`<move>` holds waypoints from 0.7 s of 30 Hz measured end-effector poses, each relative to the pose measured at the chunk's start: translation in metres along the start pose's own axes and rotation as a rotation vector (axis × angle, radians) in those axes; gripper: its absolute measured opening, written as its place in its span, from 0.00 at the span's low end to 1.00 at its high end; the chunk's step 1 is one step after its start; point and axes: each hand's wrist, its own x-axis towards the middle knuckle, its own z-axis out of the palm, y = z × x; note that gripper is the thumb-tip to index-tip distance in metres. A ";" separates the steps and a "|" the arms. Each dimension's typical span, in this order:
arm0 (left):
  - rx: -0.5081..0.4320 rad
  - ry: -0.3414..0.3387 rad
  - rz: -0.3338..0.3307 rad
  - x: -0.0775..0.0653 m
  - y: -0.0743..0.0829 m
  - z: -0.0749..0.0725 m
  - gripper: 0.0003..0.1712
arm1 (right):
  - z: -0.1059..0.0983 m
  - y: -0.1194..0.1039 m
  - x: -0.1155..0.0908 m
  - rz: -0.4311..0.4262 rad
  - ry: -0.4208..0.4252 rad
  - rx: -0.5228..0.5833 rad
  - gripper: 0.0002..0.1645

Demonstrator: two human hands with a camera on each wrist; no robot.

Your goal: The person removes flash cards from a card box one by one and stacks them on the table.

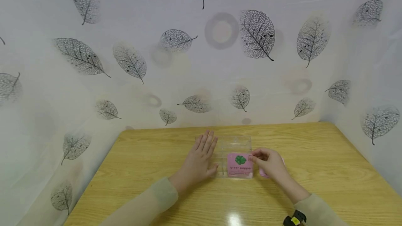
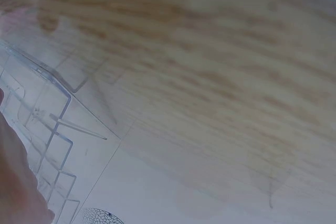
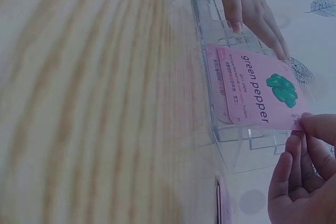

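A pink card (image 1: 240, 165) printed "green pepper" lies over the right side of a clear plastic tiered holder (image 1: 236, 141). My right hand (image 1: 269, 161) pinches that card at its upper right corner between thumb and index finger. In the right wrist view, the green pepper card (image 3: 262, 90) overlaps another pink card (image 3: 212, 66) at the front of the holder. My left hand (image 1: 201, 156) lies with fingers straight on the holder's left side. The left wrist view catches only part of the left hand (image 2: 18, 177) beside the stepped clear walls (image 2: 63, 145).
More pink cards (image 1: 263, 173) lie on the wooden table (image 1: 147, 156) right of the holder, partly behind my right hand. A leaf-patterned white curtain (image 1: 216, 69) stands behind the table. A black strap with a yellow patch (image 1: 295, 221) is by the right sleeve.
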 end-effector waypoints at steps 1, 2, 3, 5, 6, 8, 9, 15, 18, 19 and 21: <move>0.002 0.004 0.000 0.000 0.000 0.000 0.57 | 0.000 0.000 0.000 -0.004 0.001 0.000 0.09; 0.002 0.007 0.000 0.000 0.000 0.001 0.57 | 0.000 -0.001 0.001 -0.008 0.003 0.001 0.09; 0.004 0.009 0.001 0.000 0.000 0.001 0.57 | -0.001 -0.001 0.001 -0.013 0.003 0.002 0.09; 0.000 0.015 0.001 0.000 0.000 0.002 0.57 | -0.001 -0.001 0.002 -0.025 0.005 0.003 0.09; -0.002 0.017 0.001 0.000 0.000 0.002 0.58 | -0.001 -0.001 0.002 -0.031 0.007 0.001 0.08; -0.006 0.015 0.001 0.000 0.000 0.001 0.58 | -0.002 -0.001 0.003 -0.041 0.007 -0.003 0.08; -0.005 0.014 0.001 0.000 0.000 0.001 0.58 | -0.002 -0.001 0.003 -0.043 0.007 0.001 0.08; -0.001 -0.003 0.000 0.001 0.000 0.000 0.57 | -0.002 0.000 0.006 -0.047 0.012 0.030 0.09; -0.005 -0.009 0.001 0.001 0.000 0.000 0.57 | -0.004 0.000 0.006 -0.064 0.013 0.030 0.11; -0.005 -0.011 0.001 0.001 0.000 0.000 0.57 | -0.004 -0.001 0.006 -0.068 0.011 0.030 0.12; -0.009 -0.012 0.001 0.001 0.000 -0.001 0.57 | -0.005 -0.001 0.005 -0.066 0.009 0.032 0.12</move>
